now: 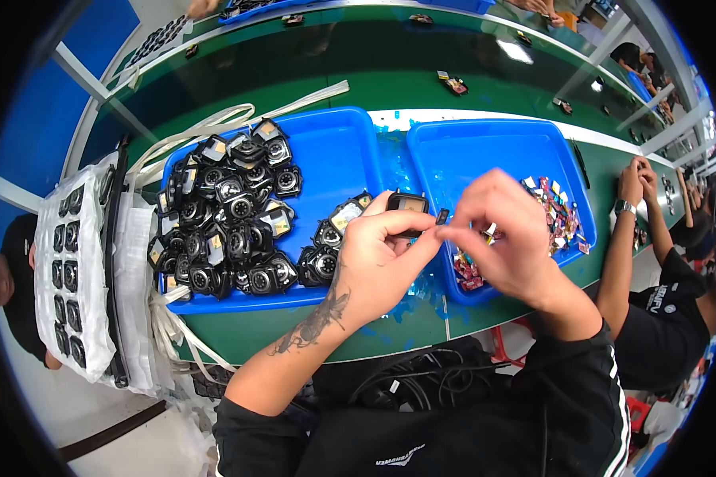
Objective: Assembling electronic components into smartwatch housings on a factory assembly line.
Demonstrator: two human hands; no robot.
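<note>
Far to my left, at the bench's end, a white sheet (75, 270) holding rows of small black round parts hangs over the edge; its lower end curls out of sight, and the parts are too small to make out. Beside it, white straps (207, 127) loop across the green bench (310, 79) and slip behind the left blue tray (334, 151). That tray holds a heap of black camera modules (231, 215), piled so that the lower ones are hidden, with a few more lying near its right wall.

Over the gap between the two trays, my left hand (374, 258) grasps a small black module (408, 203) with a pale face, thumb and fingers closed around its lower part, so only its top shows. My right hand (505, 234) meets it from the right, fingertips pinched together at a tiny dark piece (442, 215) just beside the module; I cannot tell what that piece is.

Behind my right hand sits the right blue tray (485, 151), with a scatter of small coloured scraps (557, 211) along its near right side, partly covered by my hand. Further right, another person's arms (624, 230) rest on the bench edge, with a wristwatch (626, 207) on one; the hands are half cut off by the rim's distortion.
</note>
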